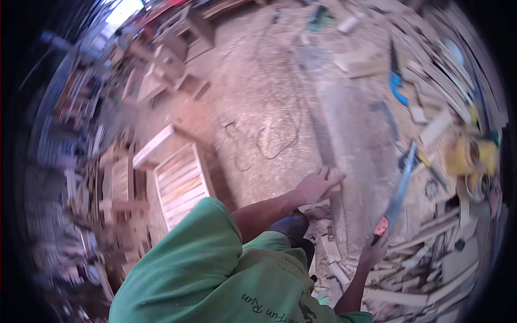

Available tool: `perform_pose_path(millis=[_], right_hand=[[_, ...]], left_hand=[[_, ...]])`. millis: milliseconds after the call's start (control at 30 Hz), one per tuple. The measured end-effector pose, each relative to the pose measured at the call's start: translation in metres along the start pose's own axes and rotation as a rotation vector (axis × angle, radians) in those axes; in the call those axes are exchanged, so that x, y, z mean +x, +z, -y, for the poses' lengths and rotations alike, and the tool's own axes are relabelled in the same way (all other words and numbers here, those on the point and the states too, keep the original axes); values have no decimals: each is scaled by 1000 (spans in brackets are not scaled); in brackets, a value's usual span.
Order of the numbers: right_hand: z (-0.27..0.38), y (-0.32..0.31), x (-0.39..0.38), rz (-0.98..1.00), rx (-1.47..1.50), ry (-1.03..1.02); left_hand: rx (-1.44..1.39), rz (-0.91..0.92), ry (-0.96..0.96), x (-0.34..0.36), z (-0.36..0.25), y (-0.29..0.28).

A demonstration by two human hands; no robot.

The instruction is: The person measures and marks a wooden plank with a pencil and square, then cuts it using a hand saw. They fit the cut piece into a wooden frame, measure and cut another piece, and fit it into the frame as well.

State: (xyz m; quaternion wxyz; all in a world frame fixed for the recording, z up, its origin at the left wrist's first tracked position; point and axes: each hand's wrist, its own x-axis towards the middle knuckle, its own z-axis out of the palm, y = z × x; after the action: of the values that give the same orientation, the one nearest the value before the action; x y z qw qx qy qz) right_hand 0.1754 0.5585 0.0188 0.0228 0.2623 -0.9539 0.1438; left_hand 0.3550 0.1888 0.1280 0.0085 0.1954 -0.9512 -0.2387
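My left hand (315,187) grips a small pale wood piece (335,191) at the near left edge of a long, dusty grey work surface (350,124). My right hand (372,247), lower right, is closed on the red and black handle of a handsaw (398,188), whose silver toothed blade points forward and up along the surface's right side. Just beyond the saw's tip, a yellow-handled tool (428,164) lies among shavings.
A slatted wooden frame (177,183) stands at the left, with unfinished furniture (175,54) behind it. A blue-handled saw (397,89), yellow containers (466,156) and heaped offcuts (431,253) lie to the right. A dark cord (272,157) winds over the shaving-strewn floor (247,107).
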Motion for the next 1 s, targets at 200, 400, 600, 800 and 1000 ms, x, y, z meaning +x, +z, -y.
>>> perform_pose_path(millis=[200,400,600,800,1000], right_hand=[[30,-15,-15,-13,-315,134],[44,28,-34,352,234,-42],[254,-14,-148,1225,1475,645],[365,21,-133,1115,1632,684],[516,81,-116,1160,1283,50]], left_hand=[[-494,-425,-669,-145,34,-44],[-1037,-607,-985,-217,76,-16],[-1368,-720,-1071,-308,109,-47],[-1744,-658,-731,-353,178,-34],[-1859,-750,-524,-445,309,-60]])
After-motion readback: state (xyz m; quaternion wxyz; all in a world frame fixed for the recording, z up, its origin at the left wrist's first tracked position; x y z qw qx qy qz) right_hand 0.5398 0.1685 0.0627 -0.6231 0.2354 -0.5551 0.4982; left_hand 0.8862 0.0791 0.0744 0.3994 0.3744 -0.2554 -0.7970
